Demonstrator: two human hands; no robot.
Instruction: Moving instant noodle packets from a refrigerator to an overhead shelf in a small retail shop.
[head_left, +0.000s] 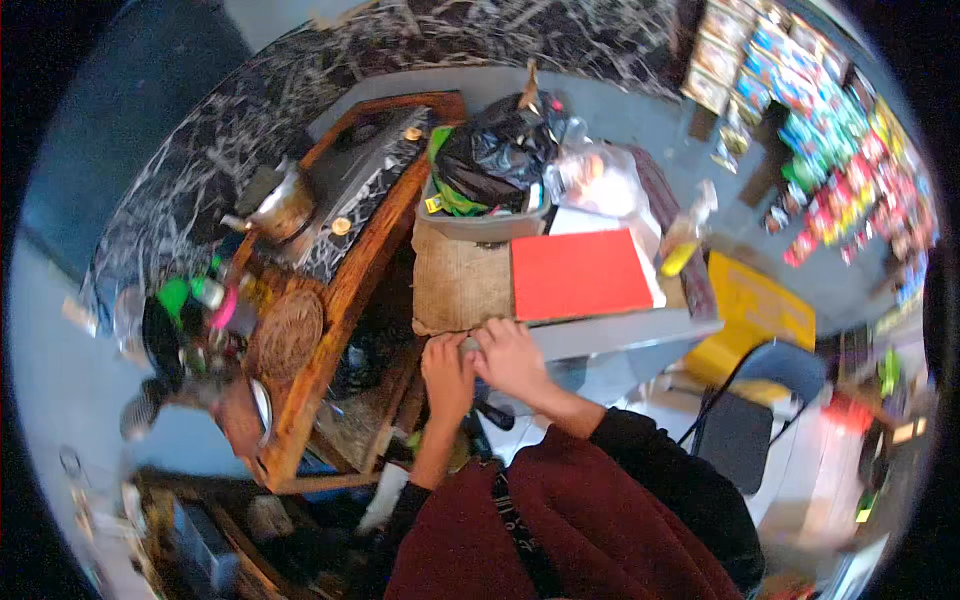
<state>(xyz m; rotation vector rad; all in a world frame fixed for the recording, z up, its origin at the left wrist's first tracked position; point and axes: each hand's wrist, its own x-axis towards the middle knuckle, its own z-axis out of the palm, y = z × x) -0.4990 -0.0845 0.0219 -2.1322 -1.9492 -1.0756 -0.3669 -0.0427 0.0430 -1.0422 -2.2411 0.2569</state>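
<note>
My left hand (448, 379) is at the near left corner of a table (622, 334), its fingers curled over the edge. Right beside it, my right hand (514, 361) grips the same edge, and the two thumbs nearly meet. A flattened cardboard sheet (457, 281) covers the tabletop just beyond my fingers. On it lies a flat red folder or book (581, 274) with white paper under it. Farther back stands a grey plastic bin (487, 225) holding a black plastic bag (495, 154). My fingertips' undersides are hidden.
On the left, a wooden counter (360, 277) carries a gas stove (360, 187), a metal pot (281, 206) and a round woven or carved board (290, 335). Clear plastic bags (596, 180) lie on the table. To the right stand a yellow chair (757, 300) and a black folding chair (735, 435). Hanging snack packets (832, 150) line the wall.
</note>
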